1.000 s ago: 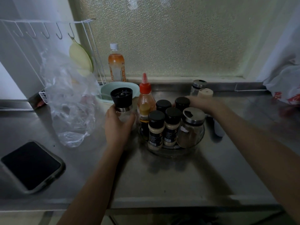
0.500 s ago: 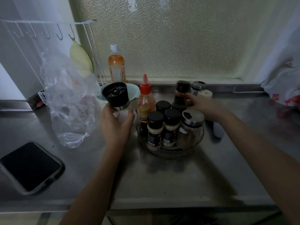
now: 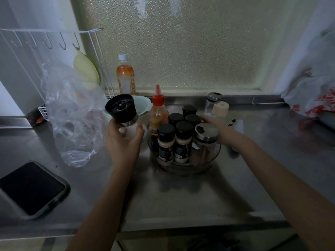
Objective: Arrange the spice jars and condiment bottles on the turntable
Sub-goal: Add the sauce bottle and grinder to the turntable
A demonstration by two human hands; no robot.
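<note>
A clear round turntable [image 3: 181,169] stands on the steel counter. It carries several black-lidded spice jars [image 3: 165,142], a steel-lidded jar [image 3: 204,142] and a red-capped sauce bottle [image 3: 158,113]. My left hand [image 3: 123,144] grips a black-topped grinder [image 3: 122,111], lifted and tilted just left of the turntable. My right hand [image 3: 217,129] lies at the turntable's back right, fingers beside a black-lidded jar [image 3: 193,119]; its grip is hidden. A clear jar [image 3: 212,104] and a beige-lidded jar [image 3: 220,109] stand behind, off the turntable.
A crumpled plastic bag [image 3: 76,115] and a phone [image 3: 30,187] lie at the left. A teal bowl [image 3: 143,107] and an orange drink bottle [image 3: 125,78] stand behind the grinder. At the far right sits a red-and-white bag [image 3: 315,98]. A wire rack [image 3: 45,42] hangs on the left.
My left hand lifted and tilted the grinder off the counter. My right hand brought a raised black-lidded jar down among the jars at the back of the turntable.
</note>
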